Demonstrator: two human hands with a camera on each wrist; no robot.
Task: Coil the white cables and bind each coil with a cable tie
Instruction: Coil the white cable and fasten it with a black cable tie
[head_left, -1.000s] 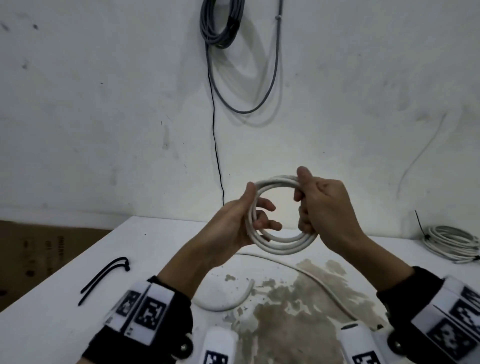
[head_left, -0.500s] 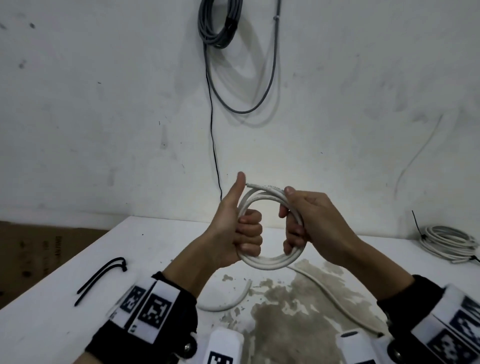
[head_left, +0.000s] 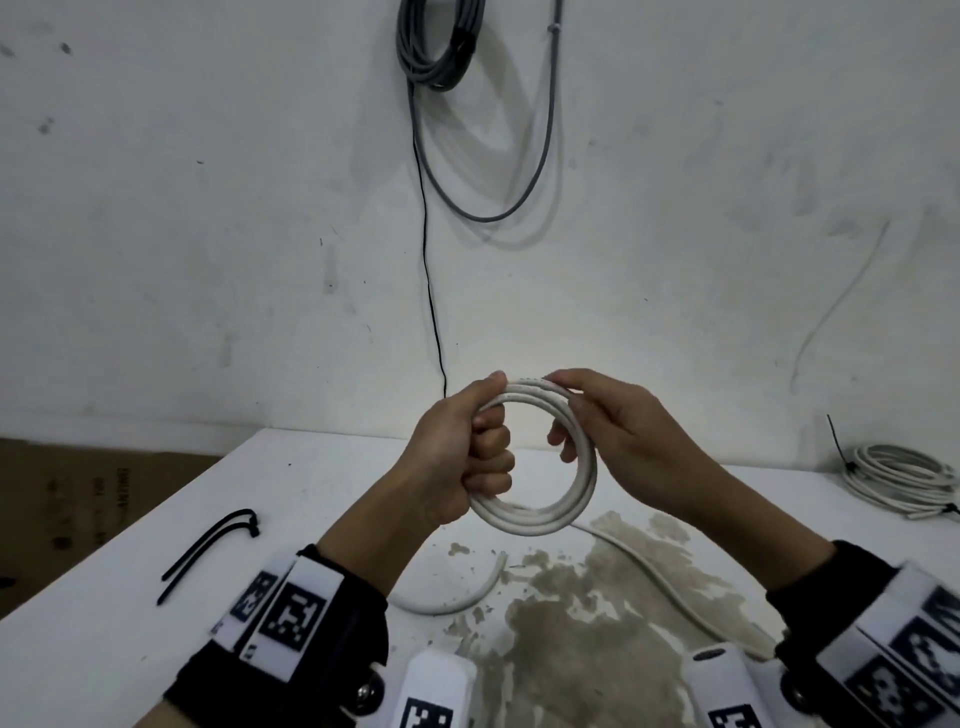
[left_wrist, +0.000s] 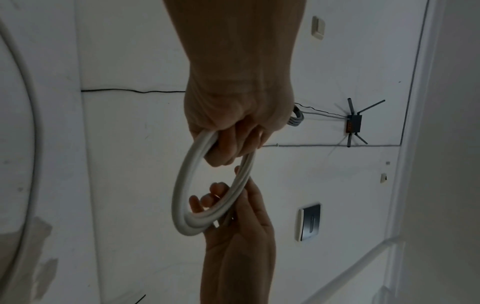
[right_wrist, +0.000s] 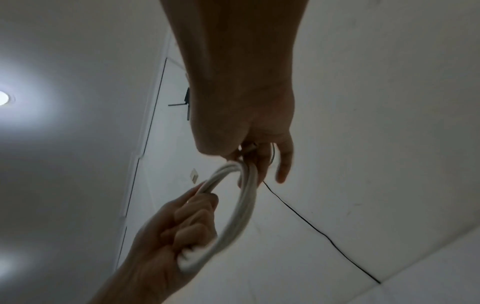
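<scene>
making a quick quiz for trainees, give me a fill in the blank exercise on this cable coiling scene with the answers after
1. The left hand grips the white cable coil in a closed ____.
2. The right hand holds the coil's ____ side, seen from the head camera.
3. The loose cable ties lying on the table are ____ in colour.
4. A finished coil lies at the table's far ____ edge.

Missing words: fist; right; black; right
</scene>
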